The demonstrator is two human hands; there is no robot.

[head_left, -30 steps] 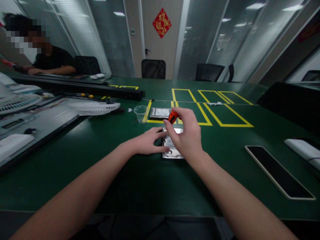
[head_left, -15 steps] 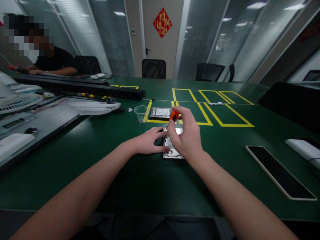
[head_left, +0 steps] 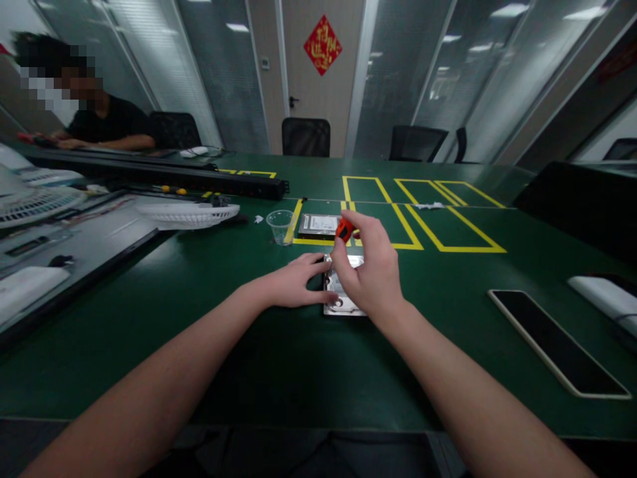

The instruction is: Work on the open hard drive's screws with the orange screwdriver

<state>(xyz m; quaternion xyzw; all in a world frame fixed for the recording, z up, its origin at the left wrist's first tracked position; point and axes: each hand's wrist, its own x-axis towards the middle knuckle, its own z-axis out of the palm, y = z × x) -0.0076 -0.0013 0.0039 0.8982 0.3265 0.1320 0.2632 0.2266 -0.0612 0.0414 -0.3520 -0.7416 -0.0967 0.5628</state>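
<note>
A silver hard drive point(head_left: 334, 285) lies flat on the green table, partly covered by my hands. My left hand point(head_left: 297, 281) holds its left side, thumb near the lower corner and fingers at the upper corner. In my right hand point(head_left: 373, 265) is a screwdriver with an orange-red and black handle point(head_left: 343, 230), gripped between thumb and fingers. It stands over the drive's upper left corner; its tip is mostly hidden by my fingers. Just beyond lies a second hard drive point(head_left: 318, 226) with a white label, inside a yellow tape outline. To its left stands a clear plastic cup point(head_left: 281, 227).
A phone-like black slab with a pale rim point(head_left: 557, 342) lies at right, near a white box point(head_left: 607, 302). On the left are a grey panel point(head_left: 109, 232), white fan parts point(head_left: 189, 214) and a long black bar point(head_left: 199, 179). Another person point(head_left: 112, 123) sits at far left.
The screwdriver's handle has turned slightly in my right hand's fingers. My left hand and the hard drive have stayed in place.
</note>
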